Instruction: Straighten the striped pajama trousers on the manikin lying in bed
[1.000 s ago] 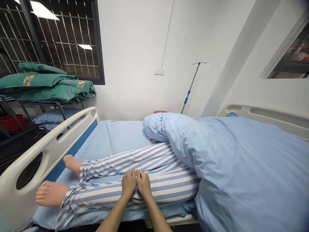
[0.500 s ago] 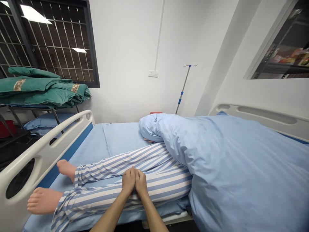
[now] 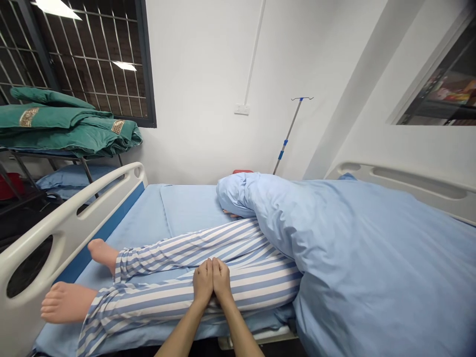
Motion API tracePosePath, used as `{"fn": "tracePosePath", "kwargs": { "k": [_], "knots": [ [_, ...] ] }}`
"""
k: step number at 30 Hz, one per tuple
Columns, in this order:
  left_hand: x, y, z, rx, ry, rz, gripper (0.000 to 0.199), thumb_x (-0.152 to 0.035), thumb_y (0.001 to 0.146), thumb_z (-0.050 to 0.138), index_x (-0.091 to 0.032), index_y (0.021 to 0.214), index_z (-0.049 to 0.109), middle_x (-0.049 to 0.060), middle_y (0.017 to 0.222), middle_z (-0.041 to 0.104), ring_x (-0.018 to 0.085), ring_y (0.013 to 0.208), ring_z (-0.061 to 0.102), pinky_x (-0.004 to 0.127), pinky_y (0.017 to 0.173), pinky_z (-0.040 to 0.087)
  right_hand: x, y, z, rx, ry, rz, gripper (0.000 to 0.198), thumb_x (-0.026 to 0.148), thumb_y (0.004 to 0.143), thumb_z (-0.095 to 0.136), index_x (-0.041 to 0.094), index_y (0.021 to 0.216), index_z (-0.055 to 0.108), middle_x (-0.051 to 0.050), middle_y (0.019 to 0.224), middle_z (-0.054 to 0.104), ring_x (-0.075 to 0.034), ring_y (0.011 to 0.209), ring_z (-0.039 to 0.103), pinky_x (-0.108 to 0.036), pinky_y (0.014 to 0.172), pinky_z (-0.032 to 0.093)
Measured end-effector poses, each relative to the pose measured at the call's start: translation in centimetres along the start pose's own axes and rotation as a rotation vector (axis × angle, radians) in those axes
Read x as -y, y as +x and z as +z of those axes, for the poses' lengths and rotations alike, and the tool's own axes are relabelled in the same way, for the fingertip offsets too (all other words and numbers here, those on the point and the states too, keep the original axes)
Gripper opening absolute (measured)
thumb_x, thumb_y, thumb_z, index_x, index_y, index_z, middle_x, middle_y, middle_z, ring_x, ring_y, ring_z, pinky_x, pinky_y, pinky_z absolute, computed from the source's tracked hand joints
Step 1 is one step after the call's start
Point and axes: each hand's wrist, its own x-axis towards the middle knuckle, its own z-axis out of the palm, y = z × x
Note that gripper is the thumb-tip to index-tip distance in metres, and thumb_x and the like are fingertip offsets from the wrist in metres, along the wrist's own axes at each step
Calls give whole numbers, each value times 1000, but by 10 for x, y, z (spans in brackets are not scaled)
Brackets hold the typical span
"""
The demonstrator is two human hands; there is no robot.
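Observation:
A figure in blue-and-white striped trousers (image 3: 159, 297) lies on a bed, its smooth, mannequin-like bare feet (image 3: 69, 302) towards the left. My left hand (image 3: 203, 280) and my right hand (image 3: 222, 278) rest side by side on the near leg, around the knee. Both are closed, touching along their thumb sides, with the fingers curled downwards. The fingertips are hidden, so whether they pinch the cloth cannot be seen. To the right, a bunched light blue quilt (image 3: 334, 248) covers the upper body, and a bit of the figure's hand (image 3: 231, 213) shows under its edge.
The bed's pale footboard (image 3: 70, 218) stands at left, another bed board (image 3: 409, 181) at right. Behind the bed rise a drip stand (image 3: 288, 136) and a white wall with a socket (image 3: 242, 109). Folded green bedding (image 3: 70, 129) lies on a rack by the barred window.
The camera view has shifted slightly. My two closed hands remain on the near leg, turned a little, with their knuckles now more level and pressed together.

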Motion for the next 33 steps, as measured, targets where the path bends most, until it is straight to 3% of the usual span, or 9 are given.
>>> {"fn": "tracePosePath", "kwargs": {
  "k": [2,4,5,9,12,14,20,26,33],
  "knots": [
    [0,0,-1,-12,-8,14,34,-35,85,32,-20,74,60,8,74,65,16,72,59,25,67,40,-6,4,9,12,-42,-44,39,14,65,44,19,33,24,11,41,51,-5,75,60,-11,58,42],
    [0,0,-3,-18,-30,17,33,-34,84,33,-20,74,61,7,75,65,17,74,59,26,68,41,1,-14,-12,-50,-66,-49,39,14,66,44,20,32,26,11,40,50,-6,71,60,-12,56,41],
    [-1,0,-4,-14,-43,14,33,-33,84,33,-20,74,61,7,75,65,17,74,60,26,68,41,9,-33,-34,-97,-75,-26,39,16,66,45,20,32,27,10,40,50,-6,67,59,-12,54,40],
    [-3,0,-8,21,-78,8,33,-32,84,32,-20,73,61,7,76,66,17,75,60,27,68,41,31,-154,-170,-641,-243,601,32,33,72,47,27,40,47,4,41,50,-15,57,53,-22,46,36],
    [-4,-2,-9,50,-72,6,36,-31,85,29,-20,73,61,7,77,66,17,74,59,27,66,40,20,-240,-257,-734,-285,692,38,37,80,37,24,46,50,0,42,49,-16,52,46,-25,47,31],
    [-5,-3,-8,71,-60,9,37,-31,86,28,-20,73,61,7,78,66,17,74,59,26,66,39,3,-273,-283,-740,-292,726,39,38,81,38,21,48,49,0,44,49,-13,47,41,-25,48,27],
    [-6,-4,-4,64,1,16,41,-34,88,24,-20,69,58,6,74,65,16,70,57,26,66,36,-33,-298,-268,-797,-313,797,42,42,85,34,19,53,46,1,49,48,-11,49,40,-24,50,24],
    [-6,-5,-1,90,42,40,39,-32,88,25,-19,73,59,7,77,65,15,70,57,25,66,36,-33,-304,-265,-784,-344,823,40,40,86,33,19,54,45,0,49,49,-11,48,39,-24,52,22],
    [-11,1,-2,171,5,25,40,-33,87,25,-20,74,61,7,80,66,16,78,58,26,71,37,-33,-304,-269,-885,-223,797,38,39,84,35,18,54,45,1,50,48,-11,50,38,-22,51,26]
  ]
}}
